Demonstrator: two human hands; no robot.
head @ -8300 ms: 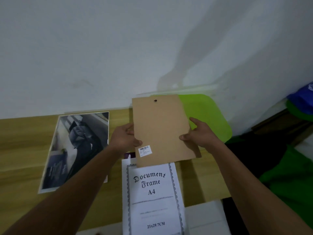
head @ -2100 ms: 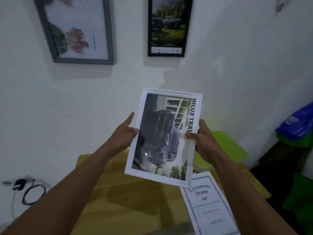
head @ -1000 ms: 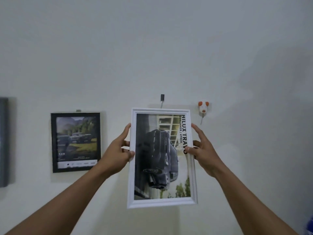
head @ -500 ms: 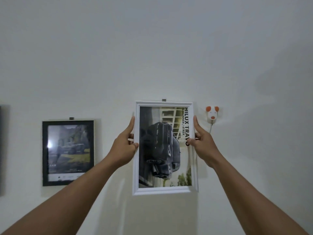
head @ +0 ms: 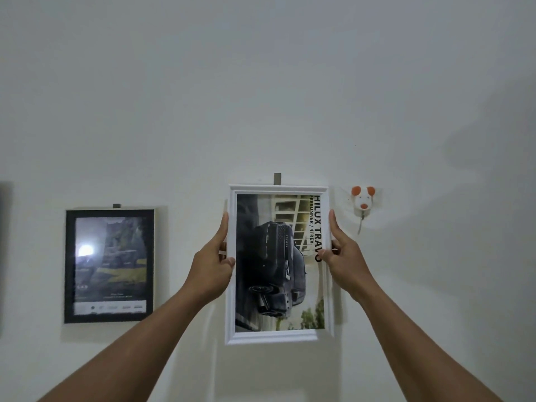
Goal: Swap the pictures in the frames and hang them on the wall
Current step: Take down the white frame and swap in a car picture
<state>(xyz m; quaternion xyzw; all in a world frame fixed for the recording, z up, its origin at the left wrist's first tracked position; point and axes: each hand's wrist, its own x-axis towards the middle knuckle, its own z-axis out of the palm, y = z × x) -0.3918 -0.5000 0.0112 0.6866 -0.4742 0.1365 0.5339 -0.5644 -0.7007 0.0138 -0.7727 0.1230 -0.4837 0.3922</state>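
Note:
I hold a white frame (head: 279, 337) flat against the white wall (head: 261, 97). It contains a picture of a dark pickup truck (head: 275, 268), turned sideways. My left hand (head: 213, 268) grips the frame's left edge and my right hand (head: 345, 259) grips its right edge. A small grey wall hook (head: 277, 179) sticks out just above the frame's top edge. A black frame (head: 69, 265) with a landscape truck picture hangs to the left on its own hook (head: 116, 205).
A small white mouse-shaped hook with orange ears (head: 362, 200) is stuck to the wall right of the white frame. The dark edge of another frame (head: 4, 256) shows at the far left.
I lifted the white frame from over the table to the wall. In the last half second its top edge rose to just under the grey hook, and both hands kept their grip.

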